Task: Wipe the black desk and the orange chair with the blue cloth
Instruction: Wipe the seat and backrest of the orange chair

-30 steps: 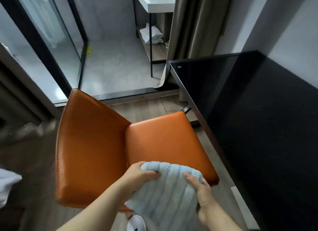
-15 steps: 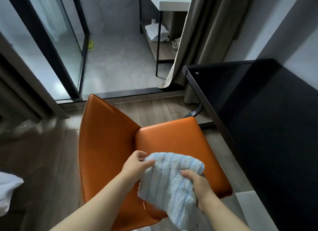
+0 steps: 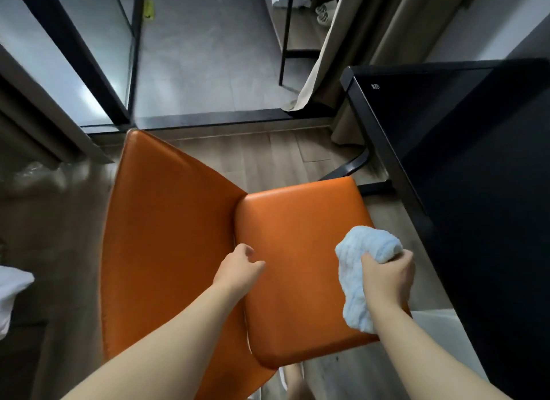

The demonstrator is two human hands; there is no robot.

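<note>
Our right hand (image 3: 387,277) grips the bunched blue cloth (image 3: 367,243) at the right edge of the orange chair (image 3: 297,221) seat. Our left hand (image 3: 238,265) holds nothing, its fingers loosely curled over the seat near the backrest. The glossy black desk (image 3: 461,161) sits just right of the chair. There is a wood floor (image 3: 268,155) underneath, grey tile (image 3: 208,57) beyond, a glass door (image 3: 98,42) left and a beige curtain (image 3: 342,42) by the desk corner.
</note>
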